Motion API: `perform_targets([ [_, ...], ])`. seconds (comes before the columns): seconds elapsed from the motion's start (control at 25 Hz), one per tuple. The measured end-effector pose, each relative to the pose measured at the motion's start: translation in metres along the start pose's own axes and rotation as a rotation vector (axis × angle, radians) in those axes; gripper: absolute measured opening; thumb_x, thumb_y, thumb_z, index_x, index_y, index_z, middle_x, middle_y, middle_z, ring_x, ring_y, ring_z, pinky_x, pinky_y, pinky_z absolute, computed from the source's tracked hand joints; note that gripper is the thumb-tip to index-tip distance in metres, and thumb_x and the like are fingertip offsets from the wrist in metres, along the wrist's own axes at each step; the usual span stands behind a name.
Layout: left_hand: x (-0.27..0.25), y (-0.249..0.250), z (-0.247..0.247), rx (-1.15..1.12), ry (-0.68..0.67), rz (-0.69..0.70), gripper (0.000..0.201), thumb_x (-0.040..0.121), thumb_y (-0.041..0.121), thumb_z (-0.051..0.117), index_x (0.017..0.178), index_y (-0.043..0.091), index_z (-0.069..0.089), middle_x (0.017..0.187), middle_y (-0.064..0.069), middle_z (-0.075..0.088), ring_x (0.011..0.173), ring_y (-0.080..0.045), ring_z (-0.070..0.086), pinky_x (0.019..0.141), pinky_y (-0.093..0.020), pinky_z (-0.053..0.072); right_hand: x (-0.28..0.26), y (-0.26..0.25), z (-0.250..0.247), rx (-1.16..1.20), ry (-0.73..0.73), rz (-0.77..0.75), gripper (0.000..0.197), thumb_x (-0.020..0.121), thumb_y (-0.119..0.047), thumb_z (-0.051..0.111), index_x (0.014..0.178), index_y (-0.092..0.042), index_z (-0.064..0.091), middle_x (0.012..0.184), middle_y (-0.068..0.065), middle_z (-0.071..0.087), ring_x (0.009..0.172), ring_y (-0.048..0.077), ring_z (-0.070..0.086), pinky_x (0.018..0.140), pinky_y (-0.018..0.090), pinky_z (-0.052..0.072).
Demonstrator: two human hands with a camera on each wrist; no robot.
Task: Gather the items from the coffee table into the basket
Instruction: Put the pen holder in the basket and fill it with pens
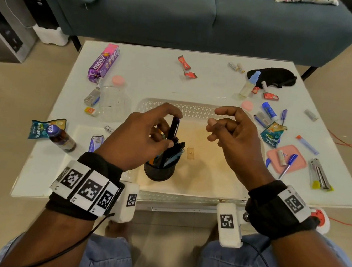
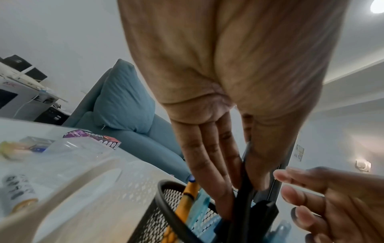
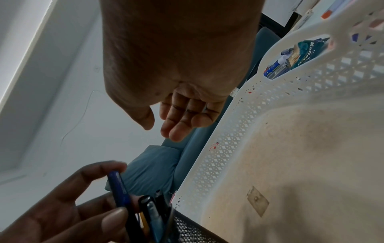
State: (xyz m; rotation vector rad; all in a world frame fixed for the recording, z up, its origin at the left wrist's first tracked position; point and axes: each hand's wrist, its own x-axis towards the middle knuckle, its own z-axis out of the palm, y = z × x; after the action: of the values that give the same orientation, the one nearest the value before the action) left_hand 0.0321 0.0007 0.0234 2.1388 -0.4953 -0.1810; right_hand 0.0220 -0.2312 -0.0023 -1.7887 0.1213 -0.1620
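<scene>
A white perforated basket (image 1: 186,108) sits on the coffee table (image 1: 155,76) in front of me. Inside it, near the left, stands a black mesh pen cup (image 1: 159,171) with several pens. My left hand (image 1: 169,130) hovers over the cup and pinches a dark blue pen (image 1: 174,126) upright between thumb and fingers. The left wrist view shows that pen (image 2: 246,189) going down into the cup (image 2: 166,205). My right hand (image 1: 214,118) floats above the basket's middle, fingers loosely curled and empty, as the right wrist view confirms for this hand (image 3: 166,121).
Loose items surround the basket: a purple moov box (image 1: 104,61), a clear bottle with a pink cap (image 1: 115,103), a brown bottle (image 1: 62,137), a teal sachet (image 1: 271,133), a pink tray with a pen (image 1: 286,159), a black pouch (image 1: 272,76). A blue sofa (image 1: 183,14) stands behind.
</scene>
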Motion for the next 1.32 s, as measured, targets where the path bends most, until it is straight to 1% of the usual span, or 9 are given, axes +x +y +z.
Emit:
perform_targets([
  [0.08, 0.001, -0.003, 0.002, 0.056, 0.002, 0.026, 0.022, 0.087, 0.021, 0.076, 0.105, 0.03, 0.068, 0.089, 0.007, 0.07, 0.076, -0.011, 0.07, 0.072, -0.031, 0.059, 0.003, 0.002, -0.005, -0.029, 0.0, -0.003, 0.025, 0.098, -0.023, 0.068, 0.121, -0.014, 0.06, 0.087, 0.012, 0.075, 0.073, 0.008, 0.071, 0.062, 0.011, 0.05],
  [0.24, 0.007, -0.01, 0.009, 0.116, 0.056, 0.107, 0.011, 0.087, 0.03, 0.077, 0.098, 0.029, 0.078, 0.091, 0.012, 0.07, 0.081, -0.009, 0.065, 0.067, -0.009, 0.042, 0.014, 0.015, -0.034, -0.228, 0.018, -0.001, 0.019, 0.096, -0.033, 0.07, 0.111, -0.023, 0.064, 0.086, 0.003, 0.075, 0.081, 0.016, 0.074, 0.077, 0.025, 0.057],
  [0.36, 0.009, -0.012, 0.017, 0.176, 0.082, 0.121, 0.006, 0.088, 0.033, 0.074, 0.088, 0.03, 0.078, 0.092, 0.008, 0.065, 0.087, -0.013, 0.06, 0.073, -0.017, 0.039, 0.019, 0.024, -0.074, -0.415, 0.152, -0.012, 0.011, 0.092, -0.03, 0.072, 0.097, -0.02, 0.07, 0.085, -0.003, 0.072, 0.08, 0.014, 0.07, 0.077, 0.026, 0.056],
  [0.48, 0.008, -0.011, 0.019, 0.223, 0.101, 0.161, 0.004, 0.088, 0.034, 0.073, 0.084, 0.033, 0.073, 0.094, 0.006, 0.062, 0.091, -0.016, 0.056, 0.078, -0.024, 0.042, 0.022, 0.041, -0.125, -0.477, 0.34, 0.103, 0.005, 0.088, -0.024, 0.071, 0.088, -0.019, 0.073, 0.081, -0.007, 0.073, 0.077, 0.009, 0.069, 0.078, 0.03, 0.057],
  [0.64, 0.008, -0.012, 0.018, 0.165, 0.204, 0.176, 0.011, 0.086, 0.031, 0.077, 0.095, 0.023, 0.076, 0.093, 0.006, 0.065, 0.085, -0.017, 0.06, 0.066, -0.006, 0.037, 0.023, 0.076, -0.171, -0.527, 0.489, 0.335, 0.012, 0.082, -0.03, 0.077, 0.082, -0.019, 0.072, 0.088, 0.002, 0.077, 0.09, 0.026, 0.073, 0.086, 0.037, 0.059],
  [0.8, 0.009, -0.012, 0.022, 0.17, 0.219, 0.143, 0.007, 0.088, 0.031, 0.075, 0.092, 0.026, 0.073, 0.094, 0.007, 0.067, 0.081, -0.013, 0.061, 0.068, -0.02, 0.044, 0.025, 0.123, -0.178, -0.81, 0.345, 0.65, 0.051, 0.077, -0.051, 0.078, 0.107, -0.01, 0.07, 0.106, 0.012, 0.075, 0.1, 0.032, 0.071, 0.089, 0.037, 0.056],
  [0.88, 0.009, -0.013, 0.023, 0.174, 0.214, 0.134, 0.004, 0.088, 0.028, 0.075, 0.089, 0.025, 0.072, 0.092, 0.007, 0.068, 0.08, -0.013, 0.061, 0.069, -0.021, 0.044, 0.025, 0.137, -0.178, -0.823, 0.283, 0.775, 0.065, 0.071, -0.058, 0.08, 0.109, -0.009, 0.064, 0.102, 0.012, 0.074, 0.094, 0.03, 0.073, 0.085, 0.042, 0.06],
  [1.12, 0.009, -0.015, 0.021, 0.155, 0.226, 0.133, 0.004, 0.088, 0.025, 0.075, 0.086, 0.024, 0.072, 0.09, 0.007, 0.069, 0.081, -0.014, 0.062, 0.068, -0.015, 0.043, 0.029, 0.144, -0.176, -0.683, 0.251, 0.861, 0.041, 0.081, -0.039, 0.081, 0.103, -0.007, 0.068, 0.077, 0.007, 0.079, 0.077, 0.024, 0.079, 0.08, 0.042, 0.065],
  [1.32, 0.009, -0.014, 0.02, 0.127, 0.236, 0.148, 0.003, 0.089, 0.022, 0.075, 0.087, 0.023, 0.072, 0.091, 0.006, 0.069, 0.081, -0.015, 0.062, 0.067, -0.017, 0.044, 0.026, 0.109, -0.175, -0.685, 0.27, 0.794, 0.037, 0.084, -0.036, 0.081, 0.101, -0.006, 0.069, 0.084, 0.008, 0.078, 0.073, 0.02, 0.075, 0.085, 0.04, 0.064],
])
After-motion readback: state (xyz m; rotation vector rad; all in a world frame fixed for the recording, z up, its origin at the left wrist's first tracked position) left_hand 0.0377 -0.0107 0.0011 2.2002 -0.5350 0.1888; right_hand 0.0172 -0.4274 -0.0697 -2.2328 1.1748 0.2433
